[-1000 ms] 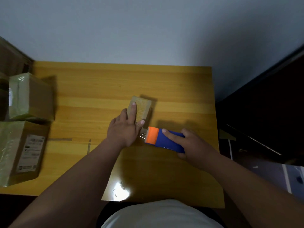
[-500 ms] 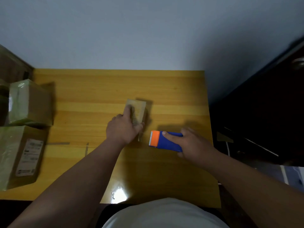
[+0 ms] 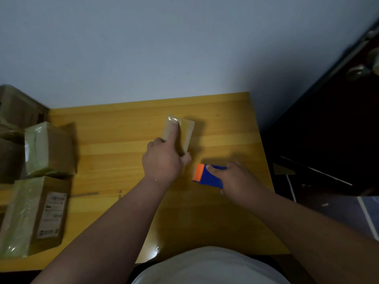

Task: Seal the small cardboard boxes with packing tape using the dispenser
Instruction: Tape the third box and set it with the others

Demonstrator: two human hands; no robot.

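Pressing its straight forefinger along the small box [image 3: 180, 132] mid-worktop [image 3: 114, 140], the left hand [image 3: 162, 160] steadies it; just beside, the right hand [image 3: 235, 179] grips the blue-and-orange tape dispenser [image 3: 207, 176] on the wood.

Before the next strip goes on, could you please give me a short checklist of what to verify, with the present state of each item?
1. Small cardboard box is held steady: ok. The left hand rests on it, forefinger stretched along the top and thumb at its near corner.
2. Tape on the box top is pressed down: ok under the forefinger; a glossy wrinkle shows at the far end.
3. Tape is cut free of the dispenser: cannot tell, no strip is visible between the two.
4. Dispenser is in a firm grip: ok. The right hand holds its blue body, orange end toward the box.
5. Box sides are sealed: cannot tell, they are hidden.
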